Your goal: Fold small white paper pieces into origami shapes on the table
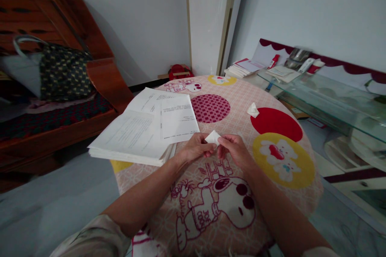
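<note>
Between both hands, just above the round table, is a small folded piece of white paper (212, 136) with a pointed top. My left hand (196, 146) pinches its left side, fingers curled. On the other side, my right hand (233, 149) grips the paper between thumb and fingers. A second folded white paper piece (253, 110) lies farther back to the right, by a red circle on the cloth. To the left of my hands rests a thick stack of printed paper sheets (132, 132), its top sheets lying askew.
A pink patterned cloth (241, 92) with cartoon figures covers the table. At right stands a glass-topped cabinet (331, 108) with papers and small items. A wooden bench (102, 84) with a dark patterned bag (64, 72) is at left. Behind stands a tall white appliance (208, 24).
</note>
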Demonstrator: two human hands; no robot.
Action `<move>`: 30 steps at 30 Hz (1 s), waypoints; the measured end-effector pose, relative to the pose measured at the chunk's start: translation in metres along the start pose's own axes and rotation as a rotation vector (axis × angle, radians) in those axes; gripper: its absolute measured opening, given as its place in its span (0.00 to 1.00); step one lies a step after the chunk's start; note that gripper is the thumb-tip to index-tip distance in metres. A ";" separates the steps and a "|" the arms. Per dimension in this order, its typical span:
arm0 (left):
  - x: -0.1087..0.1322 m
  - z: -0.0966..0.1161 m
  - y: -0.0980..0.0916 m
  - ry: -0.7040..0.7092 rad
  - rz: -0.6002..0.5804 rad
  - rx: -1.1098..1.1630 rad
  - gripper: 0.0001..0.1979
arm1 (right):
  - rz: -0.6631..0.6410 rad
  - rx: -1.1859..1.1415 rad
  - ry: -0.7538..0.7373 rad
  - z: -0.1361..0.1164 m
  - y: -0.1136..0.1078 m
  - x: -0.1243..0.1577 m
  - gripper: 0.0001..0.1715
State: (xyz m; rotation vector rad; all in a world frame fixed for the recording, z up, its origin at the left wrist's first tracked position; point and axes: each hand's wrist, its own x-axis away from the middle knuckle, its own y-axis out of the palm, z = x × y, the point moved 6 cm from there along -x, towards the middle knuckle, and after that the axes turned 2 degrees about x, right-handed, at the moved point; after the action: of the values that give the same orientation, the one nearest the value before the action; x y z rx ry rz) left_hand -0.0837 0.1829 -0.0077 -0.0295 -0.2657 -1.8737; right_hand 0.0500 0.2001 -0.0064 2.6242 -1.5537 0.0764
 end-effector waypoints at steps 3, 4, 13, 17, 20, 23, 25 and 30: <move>0.003 0.000 0.000 -0.007 0.003 -0.030 0.13 | 0.025 0.027 -0.027 -0.001 -0.001 0.001 0.19; 0.003 0.001 0.000 -0.004 -0.001 -0.028 0.13 | 0.026 0.038 -0.042 -0.002 -0.002 0.002 0.19; -0.001 0.004 -0.002 0.101 0.081 0.052 0.20 | 0.010 0.127 -0.091 -0.009 -0.003 0.005 0.18; -0.003 0.003 -0.008 0.127 0.151 0.104 0.21 | -0.033 0.137 -0.036 -0.002 0.001 0.004 0.19; -0.003 0.003 -0.011 0.133 0.191 0.099 0.21 | -0.025 0.108 -0.004 0.001 0.004 0.002 0.20; -0.001 0.005 -0.014 0.167 0.261 0.087 0.21 | -0.005 0.065 0.012 0.001 0.006 0.001 0.20; 0.000 0.006 -0.015 0.189 0.296 0.085 0.21 | -0.009 0.031 0.028 0.001 0.009 0.000 0.19; 0.002 0.009 -0.013 0.192 0.308 0.029 0.20 | -0.022 -0.019 0.062 0.001 0.011 0.001 0.20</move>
State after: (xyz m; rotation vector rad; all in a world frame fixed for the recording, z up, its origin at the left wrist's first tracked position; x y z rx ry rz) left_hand -0.0981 0.1865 -0.0010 0.1231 -0.1462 -1.5535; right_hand 0.0411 0.1942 -0.0072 2.5973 -1.4982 0.1397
